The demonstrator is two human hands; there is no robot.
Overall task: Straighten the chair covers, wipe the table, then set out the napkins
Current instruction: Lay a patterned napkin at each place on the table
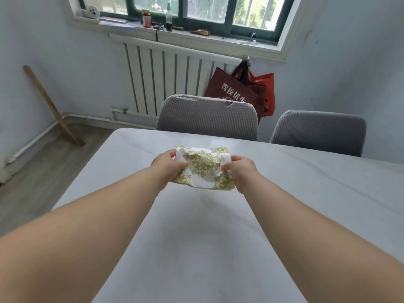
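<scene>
1. Napkin (203, 167): white with an olive-green ornamental print, folded and rumpled, pinched at its ends by the left hand (168, 164) and right hand (240, 169), over the white table (196, 237) near its far edge.
2. Grey chair cover (207, 117): waffle-textured, at the middle of the far edge.
3. Second chair cover (319, 132): same fabric, toward the far right corner.

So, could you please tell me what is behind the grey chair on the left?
A white radiator and a dark red tote bag, with a brighter red bag behind it. The chair covers the dark bag's lower part and the floor there.
</scene>
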